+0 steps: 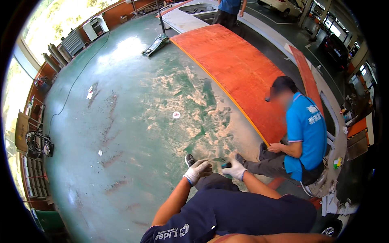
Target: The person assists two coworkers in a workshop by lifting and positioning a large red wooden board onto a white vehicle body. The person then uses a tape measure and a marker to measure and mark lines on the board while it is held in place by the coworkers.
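My left hand (197, 171), in a white work glove, is held in front of my body with its fingers curled in. Whether anything small sits in those fingers is hidden. Just to its right, my gloved right hand (236, 170) grips a small teal-and-black power tool (226, 165). The front of the tool points left, toward my other hand; its exact kind is too small to tell. A large orange-red panel (239, 69) with a bright orange edge lies ahead and to the right, apart from both hands.
At right a co-worker in a blue shirt (306, 129) sits with a hand at the panel's near edge. Another person (229, 12) stands beyond the panel. Pale dust (202, 109) covers the green floor; a floor jack (156, 45) and a cable (73, 83) lie farther left.
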Demonstrator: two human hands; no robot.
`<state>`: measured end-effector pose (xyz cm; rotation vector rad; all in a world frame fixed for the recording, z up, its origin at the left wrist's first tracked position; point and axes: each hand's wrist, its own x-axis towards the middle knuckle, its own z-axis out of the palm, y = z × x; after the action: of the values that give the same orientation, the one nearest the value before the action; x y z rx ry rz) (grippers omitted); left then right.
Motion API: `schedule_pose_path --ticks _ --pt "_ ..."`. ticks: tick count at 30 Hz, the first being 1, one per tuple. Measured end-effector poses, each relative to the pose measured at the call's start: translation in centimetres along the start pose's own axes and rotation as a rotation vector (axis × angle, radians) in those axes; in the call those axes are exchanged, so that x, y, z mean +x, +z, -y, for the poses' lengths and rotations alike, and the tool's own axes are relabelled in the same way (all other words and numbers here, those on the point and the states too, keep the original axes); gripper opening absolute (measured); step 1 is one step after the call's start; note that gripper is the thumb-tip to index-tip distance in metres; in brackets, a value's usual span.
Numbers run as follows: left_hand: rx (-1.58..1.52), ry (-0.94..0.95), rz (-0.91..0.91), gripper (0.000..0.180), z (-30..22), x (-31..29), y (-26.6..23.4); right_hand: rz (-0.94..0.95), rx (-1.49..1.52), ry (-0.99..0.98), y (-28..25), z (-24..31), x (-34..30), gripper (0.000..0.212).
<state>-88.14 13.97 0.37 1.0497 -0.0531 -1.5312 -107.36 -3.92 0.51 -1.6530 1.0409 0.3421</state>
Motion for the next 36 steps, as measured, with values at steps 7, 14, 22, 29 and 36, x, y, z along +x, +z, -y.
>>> schedule_pose_path --ticks 7,14,22,29,36 --pt "-0.271 0.012 -0.15 0.077 -14.6 -0.2 -10.4 0.138 -0.433 -0.575 11.5 25.0 13.3 0.068" --pt "-0.599 0.176 -0.177 0.05 -26.0 3.3 -18.3 0.335 -0.368 -0.767 11.0 38.2 22.9 0.061" --pt "-0.54 -0.052 0.077 0.052 -41.3 14.1 -24.7 0.271 -0.111 -0.658 6.4 46.5 36.1 0.035" --pt "-0.362 -0.104 0.221 0.045 -58.2 24.3 -30.7 0.07 0.078 -0.645 2.8 58.0 45.6 0.031" --pt "-0.17 -0.241 0.272 0.036 -71.7 35.3 -32.2 -0.017 0.645 -0.346 -1.7 61.8 58.1 0.029"
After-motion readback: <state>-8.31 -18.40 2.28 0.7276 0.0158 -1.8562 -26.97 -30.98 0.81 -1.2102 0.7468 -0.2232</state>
